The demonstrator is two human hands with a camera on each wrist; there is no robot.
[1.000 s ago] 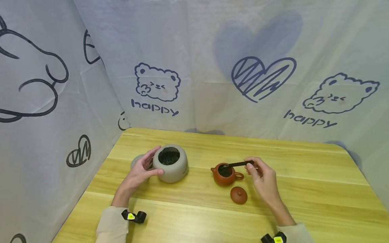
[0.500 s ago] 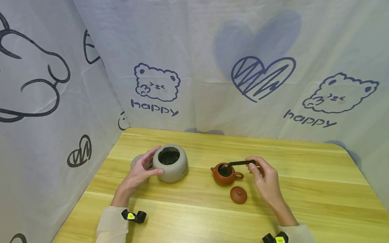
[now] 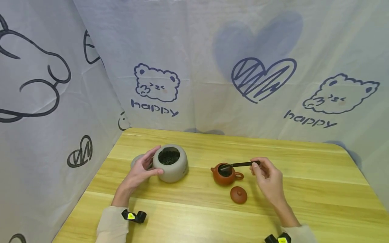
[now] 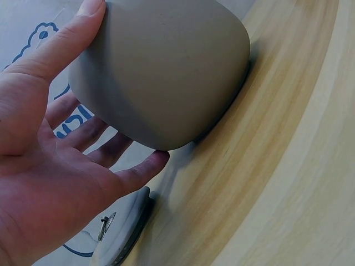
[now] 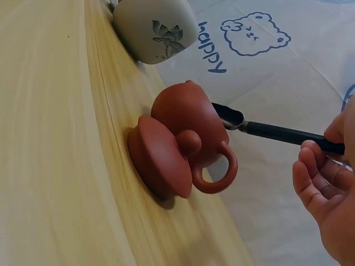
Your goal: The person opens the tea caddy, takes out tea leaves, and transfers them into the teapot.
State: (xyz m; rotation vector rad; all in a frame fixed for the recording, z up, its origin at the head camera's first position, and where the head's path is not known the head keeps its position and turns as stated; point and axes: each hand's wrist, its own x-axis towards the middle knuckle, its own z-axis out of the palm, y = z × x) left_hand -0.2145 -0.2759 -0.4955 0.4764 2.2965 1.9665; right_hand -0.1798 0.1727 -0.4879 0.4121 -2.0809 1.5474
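Note:
My left hand [image 3: 139, 174] grips the side of a round grey tea jar [image 3: 177, 172], thumb near the rim and fingers spread along the far side. Dark tea leaves [image 3: 169, 156] show through its wide mouth. On the right, my right hand [image 3: 271, 184] pinches the dark handle of a tea scoop [image 3: 241, 164]. The scoop's head lies over the mouth of a small red-brown clay teapot [image 3: 221, 179], with dark leaves inside. In the right wrist view the scoop head [image 5: 228, 116] overlaps the teapot's opening.
The teapot's lid [image 3: 238, 195] lies on the wooden table [image 3: 194, 216], knob up, just in front of the teapot. Behind my left hand sits a grey lid [image 4: 125, 230] with a small metal ornament. A printed cloth [image 3: 206, 101] hangs along the back and left.
My right hand has shifted a little to the right, drawing the scoop with it, and more of the scoop's head shows above the teapot. The left hand and jar have stayed still.

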